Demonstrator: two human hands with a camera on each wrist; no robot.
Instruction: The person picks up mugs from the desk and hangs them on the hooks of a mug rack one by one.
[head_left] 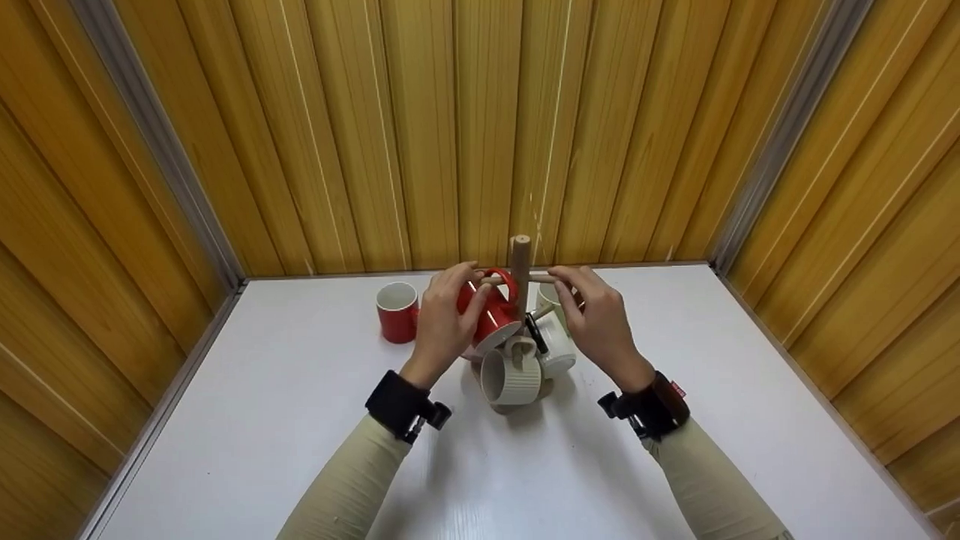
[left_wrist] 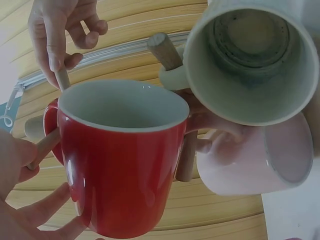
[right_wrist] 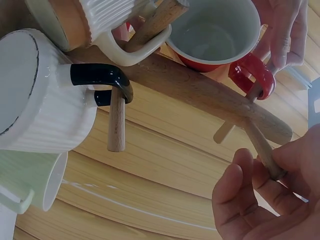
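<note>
Head view: 2 bare hands at a wooden mug stand, 1 on either side of its post (head_left: pixel 520 274). Left hand (head_left: pixel 446 315) has thumb and fingertip pinched on the tip of the left peg (left_wrist: pixel 45 148); right hand (head_left: pixel 606 326) pinches the tip of the right peg (right_wrist: pixel 263 152). Opposed grips look suited to steadying the stand, or squaring its top pegs.

Red mug (left_wrist: pixel 122 175) hangs on the left peg, handle looped round it, body tilted; the pinched tip probably also keeps the handle from sliding off. Left fingers lie at its side; contact uncertain.

Lower down: ribbed cream mug (head_left: pixel 521 382) by its handle on a front peg; white mug (head_left: pixel 556 351) on another peg through its black handle. Handles carry the weight, so bodies lean. Pink mug (left_wrist: pixel 240 162) below; pale green mug (right_wrist: pixel 27 167) beyond the white, support unclear.

Farther out: second red mug (head_left: pixel 397 322) upright on the white worktop (head_left: pixel 285 420), left of the stand. Wood-patterned panels (head_left: pixel 420 135) behind.
</note>
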